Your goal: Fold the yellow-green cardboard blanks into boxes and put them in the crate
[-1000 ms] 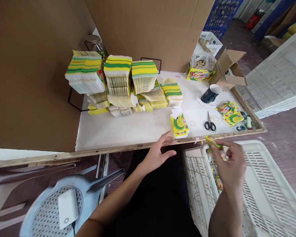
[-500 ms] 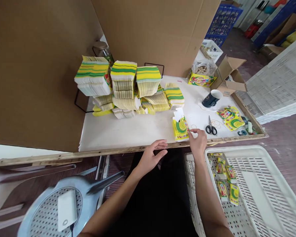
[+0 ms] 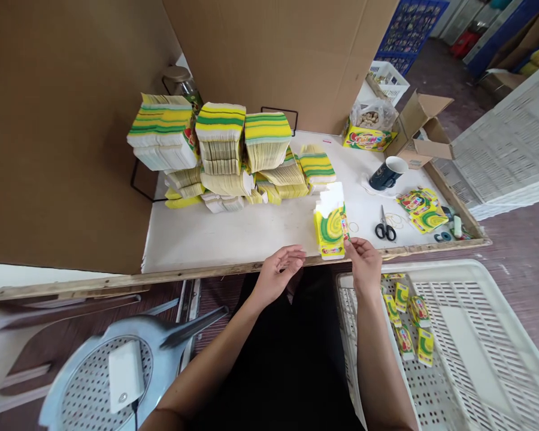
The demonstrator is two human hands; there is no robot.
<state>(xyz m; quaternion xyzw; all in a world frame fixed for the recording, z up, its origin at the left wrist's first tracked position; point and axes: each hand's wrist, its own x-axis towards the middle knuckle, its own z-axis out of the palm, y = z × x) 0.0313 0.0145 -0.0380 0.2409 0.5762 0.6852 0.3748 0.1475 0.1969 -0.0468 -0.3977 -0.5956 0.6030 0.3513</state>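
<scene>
At the front edge of the table, a yellow-and-green printed carton stack with white flaps lies in front of me. My right hand pinches its right edge, where a narrow printed side panel shows. Whether I grip one carton blank or more, I cannot tell. My left hand hovers at the table edge to the left of the stack, fingers loosely curved and apart, holding nothing.
Bundled flat cartons stand piled at the back left. Black scissors, a dark mug and loose printed cartons lie to the right. Below, a white plastic basket contains several small boxes. A blue stool bears a white device.
My right hand has moved slightly right, and the carton's narrow side panel now lies more outward, with more white flap showing. My left hand has risen a little. The view has shifted slightly.
</scene>
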